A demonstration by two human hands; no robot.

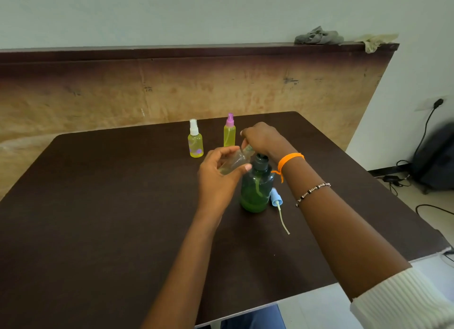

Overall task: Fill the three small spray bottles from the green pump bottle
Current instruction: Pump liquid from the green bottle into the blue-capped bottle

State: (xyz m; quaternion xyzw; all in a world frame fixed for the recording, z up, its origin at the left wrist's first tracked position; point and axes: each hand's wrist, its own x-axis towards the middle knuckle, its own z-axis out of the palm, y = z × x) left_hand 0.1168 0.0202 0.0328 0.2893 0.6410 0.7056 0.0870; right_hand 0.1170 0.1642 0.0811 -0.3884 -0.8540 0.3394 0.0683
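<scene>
You are filling the last bottle. Your left hand (218,171) grips the clear spray bottle (234,160), tipped under the spout. Your right hand (261,138) curls over the green pump bottle (255,190) mid-bench. Next, probably press slowly, then screw on the blue sprayer (276,199). The bench (110,206) edges are well away.

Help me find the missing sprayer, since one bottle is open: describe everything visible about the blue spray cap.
The blue spray cap lies on its side on the dark table, off its bottle, right beside the base of the green pump bottle; whether they touch is unclear. It looks like light blue plastic, with a thin, pale, slightly curved dip tube trailing toward the person. Neither hand touches it; it sits under the right forearm.
</scene>
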